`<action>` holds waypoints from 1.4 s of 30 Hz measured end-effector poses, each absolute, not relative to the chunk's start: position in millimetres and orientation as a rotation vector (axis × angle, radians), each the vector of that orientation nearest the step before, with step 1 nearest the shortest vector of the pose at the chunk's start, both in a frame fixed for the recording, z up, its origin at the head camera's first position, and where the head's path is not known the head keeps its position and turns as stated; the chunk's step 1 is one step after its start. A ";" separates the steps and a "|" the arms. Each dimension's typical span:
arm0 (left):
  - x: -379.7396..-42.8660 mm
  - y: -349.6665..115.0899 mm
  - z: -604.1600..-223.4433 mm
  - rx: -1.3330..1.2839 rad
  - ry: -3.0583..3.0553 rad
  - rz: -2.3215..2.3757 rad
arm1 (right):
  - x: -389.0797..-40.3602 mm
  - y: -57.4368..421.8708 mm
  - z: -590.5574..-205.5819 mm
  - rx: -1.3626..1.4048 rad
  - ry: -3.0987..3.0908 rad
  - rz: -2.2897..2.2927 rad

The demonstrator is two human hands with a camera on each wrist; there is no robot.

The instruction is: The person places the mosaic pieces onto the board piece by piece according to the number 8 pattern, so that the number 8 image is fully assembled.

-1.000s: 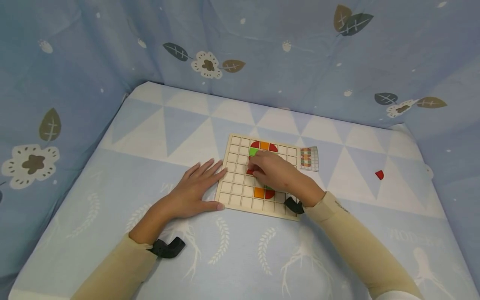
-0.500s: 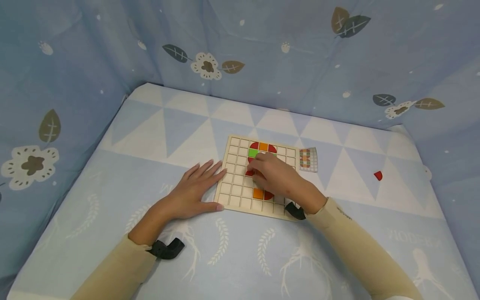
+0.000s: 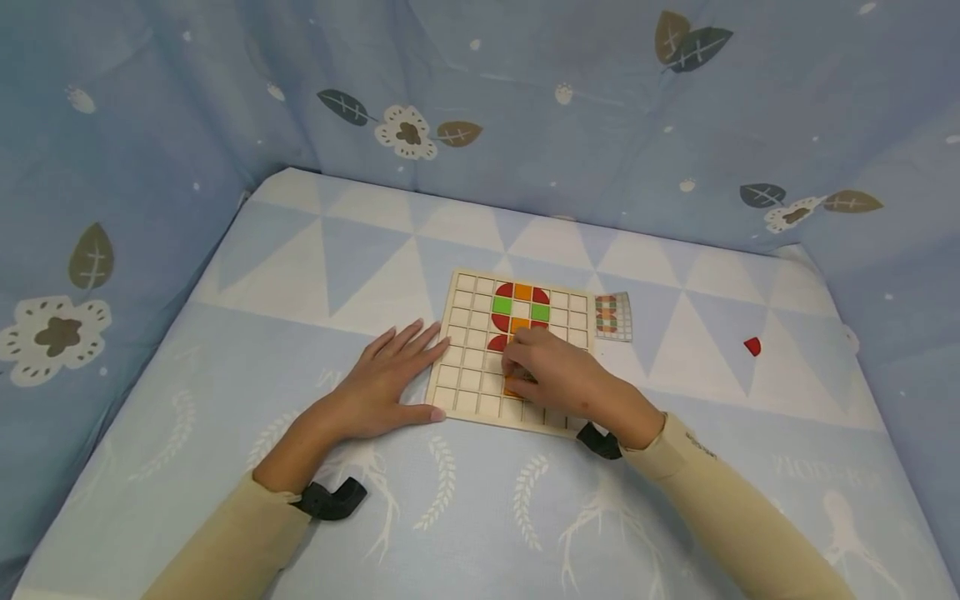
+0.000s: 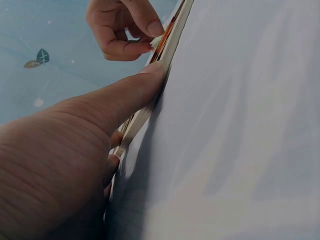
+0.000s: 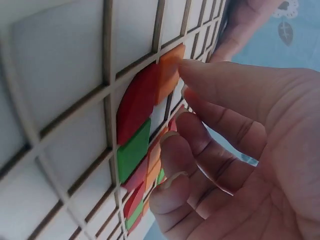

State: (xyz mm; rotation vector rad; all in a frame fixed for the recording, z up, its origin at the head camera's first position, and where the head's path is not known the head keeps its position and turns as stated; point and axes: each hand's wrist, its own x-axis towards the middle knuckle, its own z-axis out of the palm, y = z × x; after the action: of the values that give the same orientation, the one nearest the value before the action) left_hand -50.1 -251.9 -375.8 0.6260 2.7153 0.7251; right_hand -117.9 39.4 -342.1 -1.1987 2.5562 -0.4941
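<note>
A wooden grid board [image 3: 467, 382] lies on the table with red quarter-round, orange square and green square tiles in some cells. My left hand [image 3: 386, 379] lies spread beside the board's left edge; in the left wrist view its thumb [image 4: 135, 90] rests against that edge. My right hand [image 3: 555, 371] is over the lower middle of the board, fingers curled. Its thumb and index fingertip meet the edge of an orange square tile [image 5: 169, 75], beside a red quarter-round tile [image 5: 137, 105] and a green tile [image 5: 134, 155]. From the head, the hand hides part of the lower pattern.
A small pattern card [image 3: 613, 317] lies against the board's right edge. One loose red quarter-round tile [image 3: 753, 346] is farther right on the patterned tablecloth [image 3: 480, 517]. Blue flowered curtains [image 3: 480, 83] stand behind and at the sides.
My right hand has moved down the board from the middle rows to the lower orange tile, uncovering red, orange and green tiles above. The left hand stays in place.
</note>
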 end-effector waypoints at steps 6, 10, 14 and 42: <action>-50.5 -250.5 -374.5 0.626 2.712 0.752 | -123.9 73.7 -335.1 -1.050 2.598 -0.644; -50.7 -250.5 -373.0 0.610 2.703 0.747 | -129.2 107.4 -336.2 -0.934 2.630 -0.685; -50.4 -252.0 -372.0 0.601 2.704 0.744 | -131.2 135.5 -339.6 -0.828 2.652 -0.679; -50.3 -252.6 -374.0 0.609 2.702 0.745 | -115.7 162.8 -345.6 -0.669 2.635 -0.691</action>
State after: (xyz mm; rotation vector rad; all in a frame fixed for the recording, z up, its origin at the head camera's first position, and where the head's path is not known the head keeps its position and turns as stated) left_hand -50.3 -252.6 -374.0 0.6087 2.7018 0.7446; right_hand -115.7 162.8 -345.6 -0.6686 2.6354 -0.6914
